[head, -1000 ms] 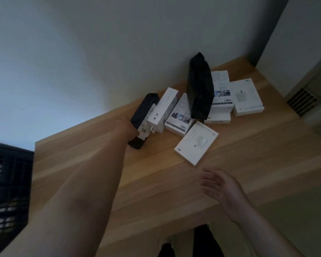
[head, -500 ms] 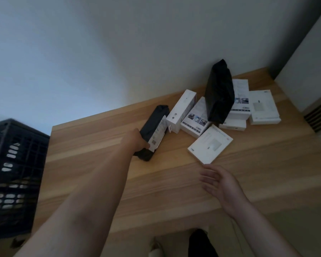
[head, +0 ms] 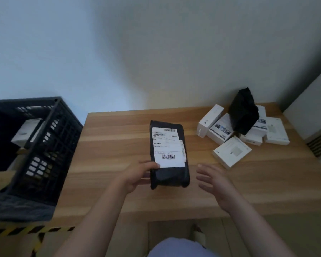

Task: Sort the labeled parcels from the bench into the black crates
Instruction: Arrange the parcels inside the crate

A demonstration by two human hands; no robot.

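Left hand has the black parcel by its near left edge, thumb laid over the top and pressing at the lower corner of the white shipping label, fingers tucked underneath out of sight. Label faces up, barcodes at top and bottom, print too small to read. The parcel sits at the middle of the wooden surface, long side running away from the person; whether it is lifted clear or resting on the wood, I cannot tell. Right hand is just beside the parcel's right edge, fingers spread and slightly curled, palm turned toward the package, nothing in it and not touching. Over at the far right corner of the surface, the pile: a second black parcel standing upright and leaning among the white boxes, with one flat square white box lying nearest the right hand, well apart from it. On the left, the black crate stands right against the surface's left edge, and a white box lies inside it. Yellow-and-black tape runs along the floor below the crate.
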